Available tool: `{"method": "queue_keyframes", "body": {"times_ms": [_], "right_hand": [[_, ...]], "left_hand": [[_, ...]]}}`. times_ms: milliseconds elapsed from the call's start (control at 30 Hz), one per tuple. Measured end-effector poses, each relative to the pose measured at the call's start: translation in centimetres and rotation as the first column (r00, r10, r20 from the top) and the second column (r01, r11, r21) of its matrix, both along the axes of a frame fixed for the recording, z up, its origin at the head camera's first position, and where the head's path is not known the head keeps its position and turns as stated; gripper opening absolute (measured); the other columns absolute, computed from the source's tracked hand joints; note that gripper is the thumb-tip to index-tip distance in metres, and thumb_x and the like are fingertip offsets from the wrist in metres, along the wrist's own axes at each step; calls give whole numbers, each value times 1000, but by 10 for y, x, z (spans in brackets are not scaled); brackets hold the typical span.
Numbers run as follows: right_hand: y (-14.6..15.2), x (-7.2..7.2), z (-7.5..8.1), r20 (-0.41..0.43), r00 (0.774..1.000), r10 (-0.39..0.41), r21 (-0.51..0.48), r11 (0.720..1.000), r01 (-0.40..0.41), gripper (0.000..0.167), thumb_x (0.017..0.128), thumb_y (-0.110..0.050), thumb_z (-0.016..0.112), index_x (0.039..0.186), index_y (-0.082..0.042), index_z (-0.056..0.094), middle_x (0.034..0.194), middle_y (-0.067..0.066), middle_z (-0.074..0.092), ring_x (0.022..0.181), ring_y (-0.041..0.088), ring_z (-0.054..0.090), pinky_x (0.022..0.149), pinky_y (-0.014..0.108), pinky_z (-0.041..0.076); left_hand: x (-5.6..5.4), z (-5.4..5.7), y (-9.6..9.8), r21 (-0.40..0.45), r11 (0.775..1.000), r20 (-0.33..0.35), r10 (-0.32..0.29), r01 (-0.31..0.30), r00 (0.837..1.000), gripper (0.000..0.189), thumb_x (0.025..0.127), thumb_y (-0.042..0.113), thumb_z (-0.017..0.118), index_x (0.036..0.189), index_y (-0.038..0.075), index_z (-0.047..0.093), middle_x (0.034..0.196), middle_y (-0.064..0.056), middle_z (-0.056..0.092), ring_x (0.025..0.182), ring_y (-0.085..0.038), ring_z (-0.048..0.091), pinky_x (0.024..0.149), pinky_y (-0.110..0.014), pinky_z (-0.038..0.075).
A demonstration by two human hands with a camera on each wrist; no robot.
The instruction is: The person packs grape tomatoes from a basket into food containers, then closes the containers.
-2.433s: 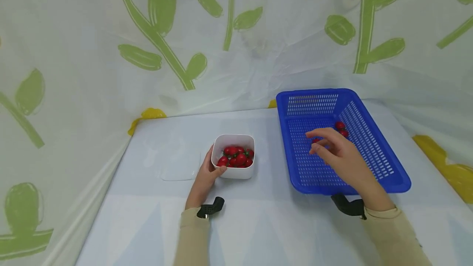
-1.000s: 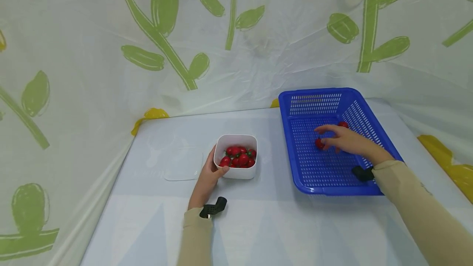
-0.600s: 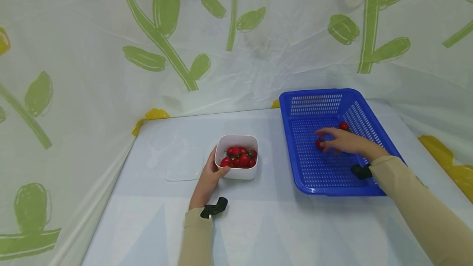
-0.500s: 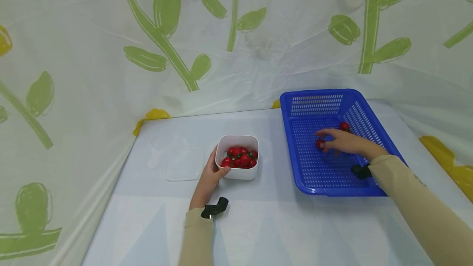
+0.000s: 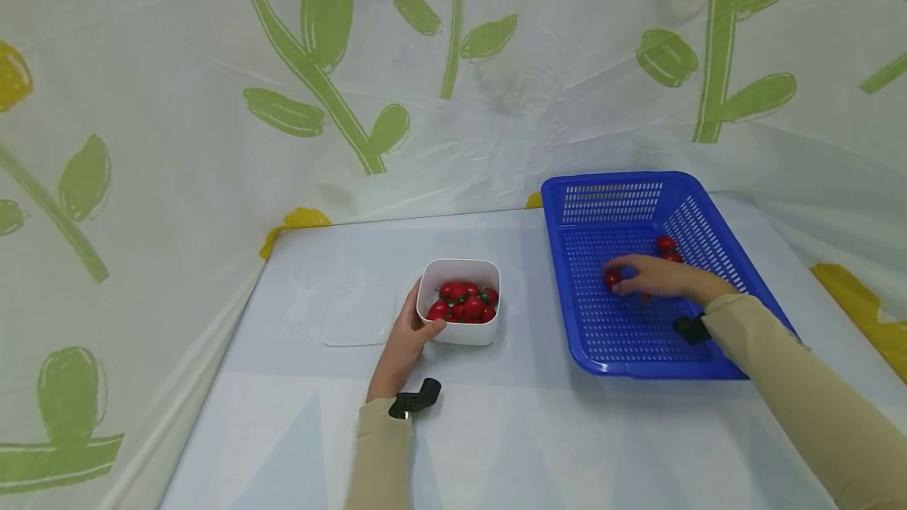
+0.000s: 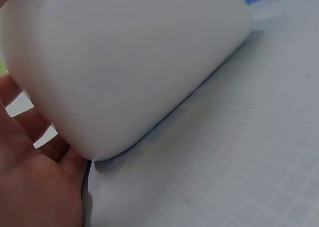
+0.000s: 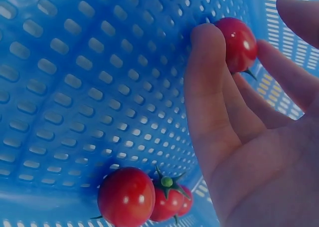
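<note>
My left hand (image 5: 405, 345) grips the left side of a white square tub (image 5: 464, 332), thumb at its near rim and fingers along its side. Inside lie several red cherry tomatoes (image 5: 472, 306) with green stems. In the left wrist view the tub's smooth wall (image 6: 134, 62) fills most of the picture, the fingers curving along its edge. Over on the right, my right hand (image 5: 655, 277) reaches into a blue slotted basket (image 5: 577, 337). Its fingertips pinch a single cherry tomato (image 7: 240, 45) close to the basket floor; one finger partly hides it.
More cherry tomatoes (image 7: 126, 197) lie in the basket, by its right wall. A clear flat lid (image 5: 357, 317) lies on the white table left of the tub. A curtain (image 5: 177, 101) printed with leaves and flowers hangs behind the table.
My right hand has reached further into the basket and lowered, and its fingers have closed in on one cherry tomato. The left hand keeps its grip on the tub.
</note>
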State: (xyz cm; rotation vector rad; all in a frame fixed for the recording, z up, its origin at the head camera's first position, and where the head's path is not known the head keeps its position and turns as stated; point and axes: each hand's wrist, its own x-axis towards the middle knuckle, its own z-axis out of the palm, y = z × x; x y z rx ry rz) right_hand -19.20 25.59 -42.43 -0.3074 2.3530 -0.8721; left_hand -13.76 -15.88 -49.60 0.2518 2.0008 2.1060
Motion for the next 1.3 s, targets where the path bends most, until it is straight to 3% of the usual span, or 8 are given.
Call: {"method": "queue_keyframes", "body": {"times_ms": [167,467,767,1067,1300], "right_hand": [[-4,0,0,-8,1000,29,29,999,-29,52,86,-21,57,129,2,41,126,24,41,104,32,46,70,34,52],[-8,0,1,-27,997,79,62,995,-77,47,84,-18,60,125,0,47,117,19,50,88,21,53,68,32,50],[-16,-2,-4,-132,983,128,170,980,-105,37,80,-14,63,115,-1,55,104,12,56,84,20,54,62,30,51],[-20,-2,-2,-196,961,197,276,951,-139,27,79,-15,65,105,-7,60,94,3,59,86,20,53,76,41,46],[-20,-3,1,-200,957,210,293,945,-146,25,78,-16,65,102,-8,61,90,2,58,83,19,53,75,41,45]], "left_hand": [[1,0,0,-1,1000,4,3,-3,1000,73,85,8,57,143,25,17,144,-3,23,130,-22,25,100,-37,31],[0,2,1,-4,1000,9,9,-9,1000,73,85,8,57,143,26,17,144,-3,23,130,-22,24,100,-36,31],[1,3,1,-17,1000,7,10,-10,1000,73,85,9,57,143,27,16,144,-2,23,130,-22,24,99,-36,31],[2,4,1,-12,1000,11,3,-3,1000,73,86,9,56,143,26,15,145,-1,21,131,-22,23,100,-34,31],[3,7,1,-27,1000,11,5,-4,1000,73,86,11,56,143,25,15,145,-2,21,131,-23,22,99,-35,32]]}}
